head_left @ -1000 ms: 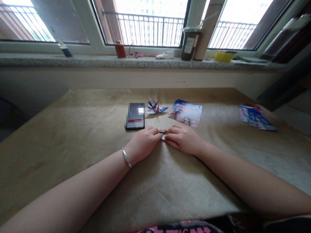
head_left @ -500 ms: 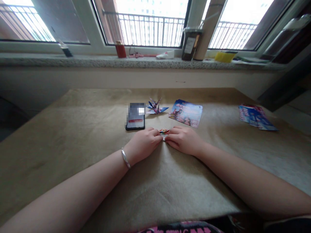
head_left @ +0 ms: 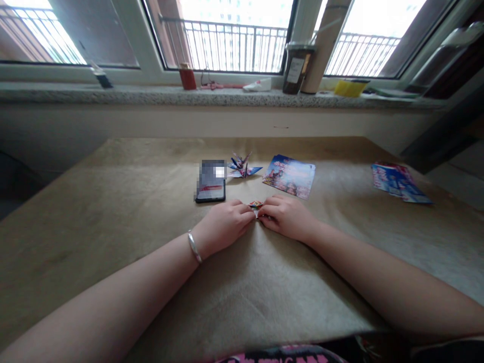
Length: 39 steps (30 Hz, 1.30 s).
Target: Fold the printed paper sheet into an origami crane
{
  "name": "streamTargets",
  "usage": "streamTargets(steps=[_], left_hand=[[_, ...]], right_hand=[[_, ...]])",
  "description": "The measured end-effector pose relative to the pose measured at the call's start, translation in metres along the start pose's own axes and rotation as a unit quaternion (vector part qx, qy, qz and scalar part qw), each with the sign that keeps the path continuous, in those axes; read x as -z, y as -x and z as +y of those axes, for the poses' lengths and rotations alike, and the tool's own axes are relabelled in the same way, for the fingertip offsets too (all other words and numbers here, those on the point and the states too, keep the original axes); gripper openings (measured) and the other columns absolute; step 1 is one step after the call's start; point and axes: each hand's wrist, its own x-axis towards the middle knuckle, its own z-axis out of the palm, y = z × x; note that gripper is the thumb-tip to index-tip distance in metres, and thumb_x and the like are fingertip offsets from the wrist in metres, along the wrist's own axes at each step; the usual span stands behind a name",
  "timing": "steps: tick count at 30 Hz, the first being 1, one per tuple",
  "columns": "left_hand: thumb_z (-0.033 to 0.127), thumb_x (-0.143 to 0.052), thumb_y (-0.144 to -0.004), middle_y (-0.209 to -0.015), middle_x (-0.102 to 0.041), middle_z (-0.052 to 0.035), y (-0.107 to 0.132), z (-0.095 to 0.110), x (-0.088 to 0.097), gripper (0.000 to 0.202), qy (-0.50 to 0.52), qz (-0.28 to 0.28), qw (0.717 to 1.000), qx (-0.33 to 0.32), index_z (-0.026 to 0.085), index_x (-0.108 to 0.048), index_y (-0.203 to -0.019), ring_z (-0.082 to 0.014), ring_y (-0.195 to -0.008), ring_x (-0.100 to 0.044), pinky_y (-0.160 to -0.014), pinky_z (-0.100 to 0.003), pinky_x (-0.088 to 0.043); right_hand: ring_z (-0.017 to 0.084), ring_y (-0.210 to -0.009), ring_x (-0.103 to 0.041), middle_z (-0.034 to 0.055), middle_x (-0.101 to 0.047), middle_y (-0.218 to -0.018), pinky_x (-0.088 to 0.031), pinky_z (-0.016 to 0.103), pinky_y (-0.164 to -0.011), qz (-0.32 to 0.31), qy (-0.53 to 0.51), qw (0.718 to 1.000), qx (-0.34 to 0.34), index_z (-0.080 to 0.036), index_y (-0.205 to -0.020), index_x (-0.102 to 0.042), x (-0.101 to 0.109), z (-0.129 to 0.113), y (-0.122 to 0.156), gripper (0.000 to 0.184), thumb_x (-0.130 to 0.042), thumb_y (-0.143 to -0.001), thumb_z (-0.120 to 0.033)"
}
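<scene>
Between my two hands is a small piece of folded paper [head_left: 256,204], patterned in red, yellow and green with a white edge showing. My left hand [head_left: 230,221], with a silver bangle at the wrist, grips the paper's left side with bent fingers. On the other side my right hand [head_left: 285,217] pinches the right part of it. The fingers cover most of the paper, so its full shape is hidden. Just beyond the hands stands a blue and pink paper crane [head_left: 244,167]. A phone [head_left: 210,184] lies to the crane's left.
A stack of printed paper sheets [head_left: 290,175] lies right of the crane; more blue and red sheets [head_left: 400,184] are fanned at the far right. The brown table [head_left: 113,217] ends at a wall below a stone windowsill [head_left: 151,97], which holds a red container [head_left: 188,78] and a dark box [head_left: 298,69].
My fingers have shifted slightly on the folded paper, and a little more of its white part shows. The other things on the table have stayed put.
</scene>
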Motion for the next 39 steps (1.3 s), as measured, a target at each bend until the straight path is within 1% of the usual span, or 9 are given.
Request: streamTargets(steps=[8, 11, 14, 18, 24, 28, 35, 39], left_hand=[[0.016, -0.051, -0.088, -0.088, -0.068, -0.0055, -0.0019, 0.0009, 0.0045, 0.015, 0.009, -0.011, 1.0, -0.002, 0.016, -0.063, -0.097, -0.018, -0.085, -0.062, -0.074, -0.028, -0.053], [0.016, -0.049, -0.09, -0.093, -0.068, -0.0066, -0.0012, -0.0014, 0.004, 0.018, 0.011, -0.008, 1.0, -0.018, 0.016, -0.063, -0.102, -0.0173, -0.088, -0.063, -0.075, -0.027, -0.053], [0.016, -0.049, -0.09, -0.099, -0.068, -0.0079, -0.0002, -0.0041, 0.0022, 0.022, 0.003, -0.013, 0.999, -0.032, 0.016, -0.061, -0.109, -0.0173, -0.089, -0.064, -0.076, -0.028, -0.054], [0.015, -0.048, -0.091, -0.101, -0.068, -0.0085, 0.0005, -0.0055, 0.0009, 0.025, -0.007, -0.026, 0.999, -0.045, 0.015, -0.06, -0.113, -0.0181, -0.093, -0.063, -0.081, -0.03, -0.054], [0.016, -0.048, -0.092, -0.105, -0.067, -0.0076, 0.0, -0.0063, 0.0014, 0.024, -0.019, -0.034, 0.998, -0.049, 0.016, -0.061, -0.112, -0.0183, -0.094, -0.063, -0.083, -0.031, -0.054], [0.017, -0.05, -0.091, -0.105, -0.067, -0.0067, 0.0003, -0.0069, -0.0001, 0.025, -0.029, -0.037, 0.998, -0.045, 0.018, -0.061, -0.113, -0.0187, -0.093, -0.063, -0.081, -0.031, -0.055], [0.018, -0.051, -0.09, -0.1, -0.068, -0.0065, 0.0006, -0.0068, -0.0012, 0.023, -0.025, -0.017, 0.999, -0.038, 0.018, -0.063, -0.11, -0.0175, -0.09, -0.064, -0.078, -0.029, -0.054], [0.017, -0.051, -0.09, -0.096, -0.069, -0.0049, 0.0008, -0.0079, -0.0021, 0.025, -0.017, 0.002, 0.999, -0.032, 0.02, -0.061, -0.112, -0.0161, -0.086, -0.064, -0.076, -0.027, -0.053]], right_hand=[[0.016, -0.077, -0.057, 0.0046, -0.065, -0.082, -0.041, 0.025, -0.069, -0.028, -0.059, 0.995, -0.077, -0.018, -0.081, -0.067, -0.0001, 0.0018, -0.0023, 0.013, -0.054, -0.084, -0.021], [0.016, -0.08, -0.057, 0.0048, -0.065, -0.082, -0.042, 0.025, -0.072, -0.034, -0.098, 0.99, -0.096, -0.017, -0.081, -0.067, -0.0009, 0.0035, -0.0022, 0.012, -0.055, -0.084, -0.019], [0.015, -0.077, -0.057, 0.0043, -0.064, -0.08, -0.041, 0.024, -0.07, -0.03, -0.121, 0.986, -0.115, -0.017, -0.081, -0.067, -0.001, 0.0048, -0.0016, 0.009, -0.057, -0.082, -0.019], [0.014, -0.069, -0.054, 0.0033, -0.062, -0.074, -0.039, 0.023, -0.064, -0.039, -0.119, 0.982, -0.143, -0.017, -0.077, -0.065, 0.0009, 0.0052, -0.0011, 0.009, -0.059, -0.081, -0.021], [0.014, -0.069, -0.053, 0.0027, -0.061, -0.073, -0.037, 0.023, -0.063, -0.052, -0.114, 0.98, -0.157, -0.016, -0.074, -0.062, 0.0037, 0.0038, -0.0022, 0.01, -0.058, -0.081, -0.022], [0.014, -0.069, -0.052, 0.003, -0.06, -0.073, -0.036, 0.024, -0.062, -0.057, -0.099, 0.979, -0.168, -0.016, -0.072, -0.061, 0.0037, 0.0026, -0.0029, 0.011, -0.058, -0.081, -0.023], [0.014, -0.068, -0.051, 0.0033, -0.061, -0.072, -0.035, 0.025, -0.062, -0.075, -0.089, 0.976, -0.185, -0.017, -0.069, -0.058, 0.0015, 0.0034, -0.0063, 0.016, -0.056, -0.082, -0.026], [0.014, -0.067, -0.051, 0.0035, -0.062, -0.071, -0.034, 0.025, -0.061, -0.086, -0.081, 0.973, -0.197, -0.017, -0.068, -0.057, 0.0016, 0.0032, -0.0082, 0.017, -0.055, -0.082, -0.026]])
